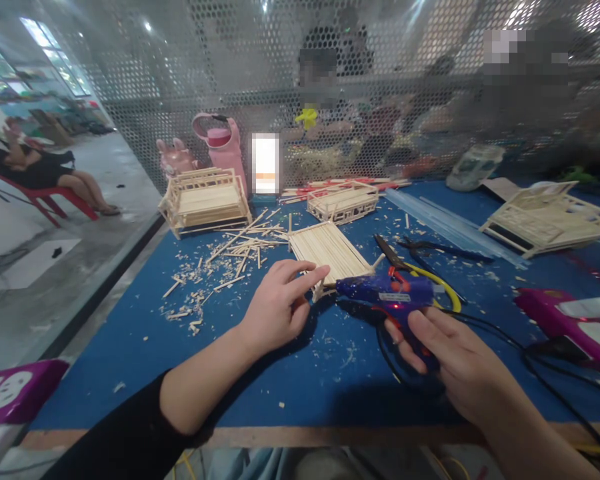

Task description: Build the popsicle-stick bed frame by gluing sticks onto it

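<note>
Wood scraps point(243, 244) across blue tabletop point(280, 387), perforated screen point(180, 67) behind.

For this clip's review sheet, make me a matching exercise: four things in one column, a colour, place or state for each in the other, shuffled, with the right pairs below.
Things:
1. glue gun
2. bottle
3. jar
4. left hand

Descriptions:
A. pink
B. fingers at the near end of the stick panel
C. gripped by the right hand
D. transparent

Right pairs: 1-C, 2-A, 3-D, 4-B
</note>
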{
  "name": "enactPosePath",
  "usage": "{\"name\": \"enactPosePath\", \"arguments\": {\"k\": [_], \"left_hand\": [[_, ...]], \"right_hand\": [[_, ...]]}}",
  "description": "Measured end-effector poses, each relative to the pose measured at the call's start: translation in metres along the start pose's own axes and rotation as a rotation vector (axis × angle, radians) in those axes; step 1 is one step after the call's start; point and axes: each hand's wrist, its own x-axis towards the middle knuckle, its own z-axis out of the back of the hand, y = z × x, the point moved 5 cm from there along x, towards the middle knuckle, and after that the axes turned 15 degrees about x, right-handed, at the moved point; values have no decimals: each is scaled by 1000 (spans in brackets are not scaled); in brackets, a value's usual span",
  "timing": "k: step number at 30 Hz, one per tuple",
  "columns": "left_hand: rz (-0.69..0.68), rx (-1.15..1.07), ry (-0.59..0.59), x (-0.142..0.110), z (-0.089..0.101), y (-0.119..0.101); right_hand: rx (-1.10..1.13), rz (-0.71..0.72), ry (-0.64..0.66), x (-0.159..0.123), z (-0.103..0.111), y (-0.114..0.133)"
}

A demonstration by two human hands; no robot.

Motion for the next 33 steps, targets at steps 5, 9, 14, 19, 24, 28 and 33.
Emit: {"name": "enactPosePath", "arguments": {"k": [5, 9, 14, 19, 24, 28, 33], "left_hand": [[-13, 5, -5, 0, 0, 0], [-17, 15, -8, -1, 0, 1], [-28, 46, 6, -1, -1, 3], [-38, 72, -1, 0, -1, 3], [-21, 47, 0, -1, -1, 3], [-18, 41, 5, -1, -1, 2], [-24, 46, 2, 0, 0, 2]], "right_hand": [[-88, 23, 1, -5, 2, 2], [-421, 220, 30, -16, 5, 10], [-681, 595, 257, -31, -16, 25], [-811, 634, 329, -28, -26, 22], [-826, 651, 329, -26, -24, 18], [-814, 643, 343, -26, -24, 18], [-773, 589, 316, -24, -21, 16]]}}
